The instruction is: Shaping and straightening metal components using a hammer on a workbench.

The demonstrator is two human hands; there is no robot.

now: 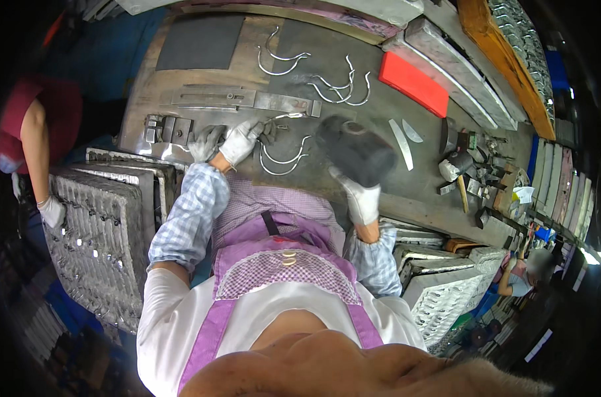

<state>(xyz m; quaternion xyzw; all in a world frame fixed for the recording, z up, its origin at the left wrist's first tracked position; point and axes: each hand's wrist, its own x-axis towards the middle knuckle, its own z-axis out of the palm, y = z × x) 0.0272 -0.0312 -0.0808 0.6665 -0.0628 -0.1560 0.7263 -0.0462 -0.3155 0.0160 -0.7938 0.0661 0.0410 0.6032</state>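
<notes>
My left hand (242,141), in a white glove with grey fingertips, is closed over a thin bent metal rod (291,116). The rod's shiny end rests by the end of a flat steel bar (284,103); the fingers cover the remainder. My right hand (362,202), also gloved, grips a black mallet (358,151), its big head blurred and raised over the bench. Between the hands lie curved metal rods (284,163). Beside my left hand is a grey glove (206,142), next to a small steel block fixture (169,130).
More curved rods (340,89) lie farther back, near a red flat block (413,84). Two blade-shaped metal pieces (401,144) and a hammer (456,167) are at right. Stacked metal plates (98,231) flank me. At left a co-worker's gloved hand (51,213) touches them.
</notes>
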